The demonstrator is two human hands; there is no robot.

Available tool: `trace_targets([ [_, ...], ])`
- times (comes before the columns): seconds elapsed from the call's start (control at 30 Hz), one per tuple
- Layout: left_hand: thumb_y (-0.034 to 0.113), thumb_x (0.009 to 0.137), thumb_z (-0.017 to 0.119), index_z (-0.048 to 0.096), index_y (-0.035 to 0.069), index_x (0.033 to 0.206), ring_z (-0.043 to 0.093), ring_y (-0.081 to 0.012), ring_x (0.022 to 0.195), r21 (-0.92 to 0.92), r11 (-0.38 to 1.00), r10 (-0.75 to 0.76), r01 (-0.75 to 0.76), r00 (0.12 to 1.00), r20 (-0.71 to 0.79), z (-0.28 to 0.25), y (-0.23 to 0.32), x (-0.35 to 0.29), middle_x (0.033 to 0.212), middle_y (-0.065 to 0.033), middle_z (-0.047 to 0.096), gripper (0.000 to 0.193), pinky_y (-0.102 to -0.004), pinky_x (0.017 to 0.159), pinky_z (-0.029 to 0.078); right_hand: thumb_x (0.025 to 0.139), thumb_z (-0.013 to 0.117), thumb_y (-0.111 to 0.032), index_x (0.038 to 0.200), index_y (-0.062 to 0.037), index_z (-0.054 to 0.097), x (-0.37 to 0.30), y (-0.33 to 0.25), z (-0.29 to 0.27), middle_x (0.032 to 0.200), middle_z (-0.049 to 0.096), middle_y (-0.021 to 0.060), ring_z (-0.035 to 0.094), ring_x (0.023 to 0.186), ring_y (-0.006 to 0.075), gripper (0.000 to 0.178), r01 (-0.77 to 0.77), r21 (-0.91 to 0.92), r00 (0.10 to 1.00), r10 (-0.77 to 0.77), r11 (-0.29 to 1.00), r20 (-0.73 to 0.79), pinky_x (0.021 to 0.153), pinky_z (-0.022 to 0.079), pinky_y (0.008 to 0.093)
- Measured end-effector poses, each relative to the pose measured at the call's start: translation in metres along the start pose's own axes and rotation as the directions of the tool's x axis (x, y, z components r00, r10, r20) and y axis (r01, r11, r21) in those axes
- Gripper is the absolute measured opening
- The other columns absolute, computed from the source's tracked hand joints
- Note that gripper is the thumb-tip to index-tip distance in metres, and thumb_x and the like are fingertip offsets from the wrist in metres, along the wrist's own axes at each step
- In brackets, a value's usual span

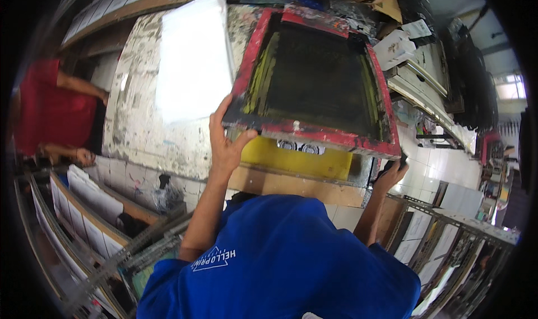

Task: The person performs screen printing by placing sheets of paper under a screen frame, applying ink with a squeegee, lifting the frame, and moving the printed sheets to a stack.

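Observation:
A red-framed printing screen (330, 134) with a dark mesh and yellow-green streaks slants over the table in front of me, its near edge raised. My left hand (225, 151) grips the near left corner, thumb on the near bar and fingers along the side. At the near right corner, my right hand (392, 176) is closed against the frame's edge; a dark piece by its fingers is too unclear to name. Below the raised edge lies a yellow board (263, 153) bearing a white piece with round black designs (301, 147), mostly hidden by the screen.
A stack of white sheets (193, 61) lies on the ink-spotted table (140, 134) to the left. Another person in a red shirt (59, 109) stands at the far left. Racks of framed screens (84, 207) stand at lower left, with more shelving (431, 235) at lower right.

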State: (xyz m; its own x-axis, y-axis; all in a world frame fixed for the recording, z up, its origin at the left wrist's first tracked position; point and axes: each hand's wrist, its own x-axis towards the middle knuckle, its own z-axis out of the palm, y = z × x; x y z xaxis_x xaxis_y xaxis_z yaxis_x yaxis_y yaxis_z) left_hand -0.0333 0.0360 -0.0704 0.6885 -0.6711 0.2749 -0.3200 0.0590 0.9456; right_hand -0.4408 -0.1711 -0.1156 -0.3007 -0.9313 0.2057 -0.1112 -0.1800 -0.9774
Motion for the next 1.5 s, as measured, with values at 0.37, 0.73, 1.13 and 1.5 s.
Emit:
trace_targets([
  [0.37, 0.038, 0.071, 0.092, 0.026, 0.002, 0.159, 0.048, -0.0396, 0.134, -0.132, 0.987, -0.120, 0.091, 0.964, -0.236, 0.040, 0.023, 0.006, 0.151, -0.0241, 0.043, 0.116, -0.0494, 0.116, 0.037, 0.081, 0.069, -0.054, 0.154, -0.0014, 0.039, -0.035, -0.032, -0.013, 0.153, 0.041, 0.0285, 0.035, 0.143, 0.0461, 0.094, 0.780, -0.500, 0.616, -0.601, 0.375, 0.509, 0.116, 0.023, 0.0634],
  [0.73, 0.028, 0.092, 0.073, 0.043, 0.001, 0.152, 0.064, -0.0312, 0.109, -0.083, 0.927, 0.270, -0.365, 0.805, -0.528, 0.005, 0.009, -0.102, 0.120, -0.0159, 0.070, 0.072, -0.0412, 0.096, 0.046, 0.079, 0.075, -0.049, 0.145, -0.0146, 0.056, 0.053, -0.086, 0.077, 0.139, 0.060, 0.0171, 0.055, 0.130, 0.0381, 0.077, 0.811, -0.501, 0.083, -0.788, -0.303, 0.611, 0.102, 0.044, 0.0581],
  [1.13, 0.024, 0.088, 0.079, 0.059, -0.003, 0.135, 0.067, -0.0228, 0.084, -0.442, 0.825, -0.468, 0.352, -0.012, -0.884, -0.076, -0.349, -0.219, 0.104, -0.0107, 0.069, 0.058, -0.0391, 0.078, 0.053, 0.092, 0.068, -0.056, 0.145, 0.0028, 0.046, 0.073, -0.099, 0.073, 0.139, 0.052, 0.0276, 0.053, 0.125, 0.0468, 0.082, 0.838, -0.431, 0.002, -0.788, -0.334, 0.616, 0.104, 0.044, 0.0596],
  [1.5, 0.021, 0.086, 0.079, 0.069, 0.002, 0.100, 0.064, -0.0324, 0.099, -0.346, 0.778, -0.511, 0.524, 0.209, -0.834, -0.151, -0.404, -0.148, 0.105, -0.0143, 0.068, 0.025, -0.0426, 0.088, 0.050, 0.100, 0.059, -0.045, 0.142, 0.0074, 0.045, 0.055, -0.098, 0.085, 0.135, 0.052, 0.0301, 0.053, 0.121, 0.0474, 0.069, 0.906, -0.350, 0.040, -0.774, -0.239, 0.632, 0.105, 0.044, 0.0578],
])
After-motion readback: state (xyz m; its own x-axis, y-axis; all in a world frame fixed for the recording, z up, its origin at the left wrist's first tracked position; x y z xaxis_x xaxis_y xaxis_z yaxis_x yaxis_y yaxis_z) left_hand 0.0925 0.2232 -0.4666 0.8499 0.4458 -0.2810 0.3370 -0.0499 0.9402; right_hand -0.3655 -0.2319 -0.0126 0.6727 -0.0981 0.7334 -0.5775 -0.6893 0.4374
